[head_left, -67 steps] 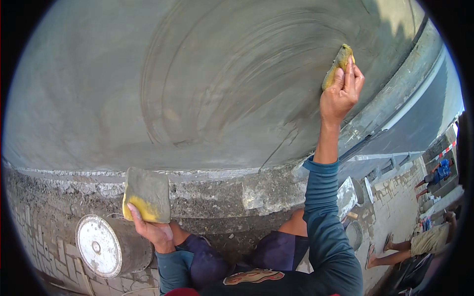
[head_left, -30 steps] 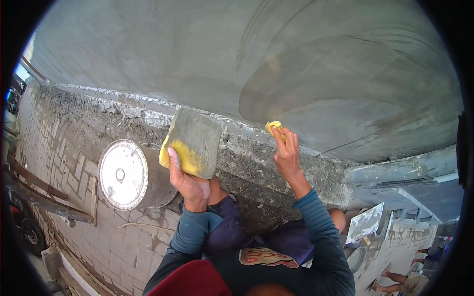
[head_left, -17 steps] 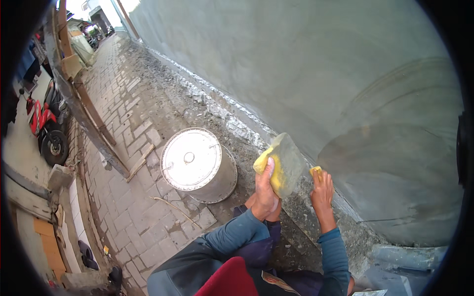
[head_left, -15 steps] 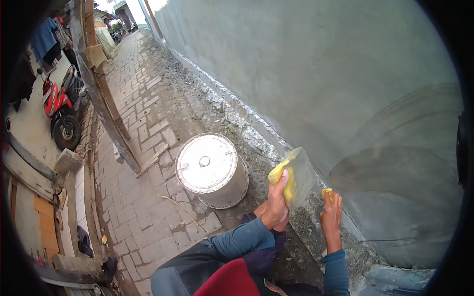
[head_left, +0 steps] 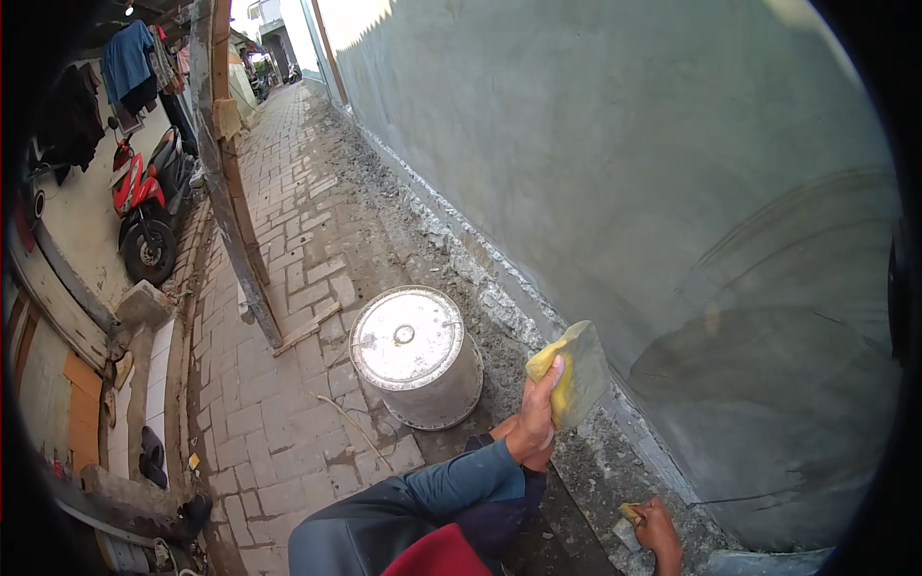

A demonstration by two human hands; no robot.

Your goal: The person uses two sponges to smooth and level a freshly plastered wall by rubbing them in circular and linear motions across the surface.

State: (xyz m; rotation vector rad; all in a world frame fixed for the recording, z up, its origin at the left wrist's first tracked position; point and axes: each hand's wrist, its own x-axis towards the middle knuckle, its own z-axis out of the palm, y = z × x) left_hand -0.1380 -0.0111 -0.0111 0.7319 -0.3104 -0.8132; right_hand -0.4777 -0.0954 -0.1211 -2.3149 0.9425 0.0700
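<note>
Grey, smooth-plastered wall [head_left: 615, 173] now apparently clear of both hands, to the right of a round, grey-sided bucket [head_left: 421, 370] with a flat, white-smeared lid. Compared with a couple of seconds earlier, has lowered a small, yellow, sponge-like piece [head_left: 630, 511] with the right hand [head_left: 657, 528], from high on the wall to over the rubbly grey ground strip [head_left: 600, 459], below and well right of the bucket. Has also swung the view leftward, bringing the block-paved lane [head_left: 279, 408] left of the bucket and beyond it into fuller sight. Probably means a break in rubbing the wall, with a darker, damp-looking patch [head_left: 759, 370] left showing far right of the bucket.

Still carries a thick, squarish, yellow-and-grey slab [head_left: 578, 372], perhaps foam, in the left hand [head_left: 534, 418], just right of the bucket. Clasps it by the yellow end, thumb laid along the face, remaining fingers mostly hidden behind; tilts it on edge, grey end toward the wall. Reaches up with the blue-green left sleeve [head_left: 471, 475] from below the bucket. Pinches the small piece in bent right fingers, forearm cut off by the lower edge; exact fingertip placement too small to tell.
</note>
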